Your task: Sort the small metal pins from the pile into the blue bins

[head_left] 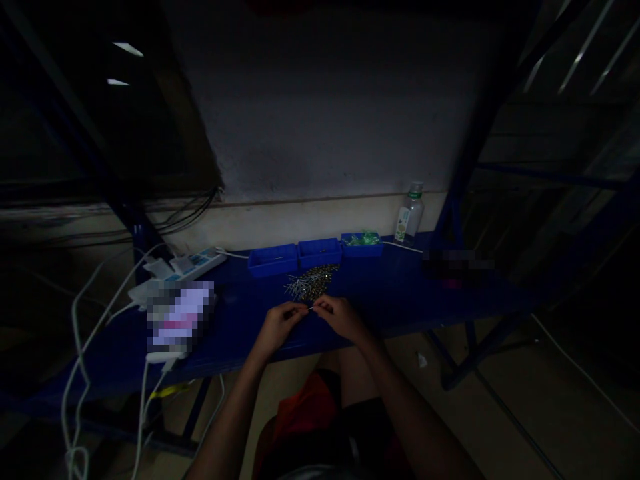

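Close together at the front of the blue table, my two hands meet over one thin, pale metal pin. The fingertips of my left hand are pinched on its left end. My right hand pinches the other end between thumb and fingers. Just beyond the fingers lies a loose pile of small metal pins, silvery shanks to the left and brass-coloured parts to the right. The dim light hides their exact kind.
Behind the pile stand a left blue tray, a middle blue tray and a right blue tray holding green plastic. A clear bottle is at the back right. A power strip with white cables lies left, near a blurred-out object.
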Demonstrator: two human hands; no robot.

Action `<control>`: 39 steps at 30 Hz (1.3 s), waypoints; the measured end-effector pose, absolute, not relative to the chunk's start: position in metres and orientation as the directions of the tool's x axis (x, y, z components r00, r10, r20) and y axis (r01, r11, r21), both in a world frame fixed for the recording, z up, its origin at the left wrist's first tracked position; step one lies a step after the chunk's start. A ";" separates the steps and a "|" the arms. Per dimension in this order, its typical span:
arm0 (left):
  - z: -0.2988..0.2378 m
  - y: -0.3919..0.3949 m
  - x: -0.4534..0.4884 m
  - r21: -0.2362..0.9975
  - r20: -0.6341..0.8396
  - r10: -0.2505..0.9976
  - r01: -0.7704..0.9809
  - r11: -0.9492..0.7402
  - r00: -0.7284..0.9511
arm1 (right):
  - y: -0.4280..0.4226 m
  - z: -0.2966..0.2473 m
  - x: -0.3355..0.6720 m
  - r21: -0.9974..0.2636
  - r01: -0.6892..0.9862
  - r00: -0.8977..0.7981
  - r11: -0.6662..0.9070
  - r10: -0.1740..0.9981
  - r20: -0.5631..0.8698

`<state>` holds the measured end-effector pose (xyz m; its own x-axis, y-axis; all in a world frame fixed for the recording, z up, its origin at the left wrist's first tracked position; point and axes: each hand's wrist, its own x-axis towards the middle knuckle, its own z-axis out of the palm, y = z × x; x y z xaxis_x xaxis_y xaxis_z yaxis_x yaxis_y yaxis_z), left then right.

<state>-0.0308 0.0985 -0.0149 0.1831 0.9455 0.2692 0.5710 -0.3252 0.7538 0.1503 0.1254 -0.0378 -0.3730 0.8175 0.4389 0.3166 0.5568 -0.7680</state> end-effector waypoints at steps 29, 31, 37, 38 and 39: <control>-0.017 0.098 -0.026 0.591 0.294 0.898 0.677 -0.439 0.326 | 0.123 -0.032 0.151 -0.759 0.296 -0.409 0.581 0.795 0.449; -0.018 0.097 -0.026 0.589 0.289 0.898 0.677 -0.440 0.332 | 0.127 -0.034 0.151 -0.742 0.358 -0.330 0.568 0.820 0.468; -0.005 0.118 -0.042 0.475 0.395 0.902 0.801 -0.366 0.178 | 0.144 -0.046 0.151 -0.719 0.598 -0.017 0.353 0.903 0.429; 0.002 0.128 -0.046 0.408 0.418 0.893 0.845 -0.347 0.165 | 0.145 -0.047 0.151 -0.685 0.633 -0.052 0.360 0.903 0.426; 0.010 0.141 -0.051 0.340 0.438 0.888 0.888 -0.309 0.141 | 0.144 -0.048 0.150 -0.646 0.666 -0.086 0.372 0.899 0.429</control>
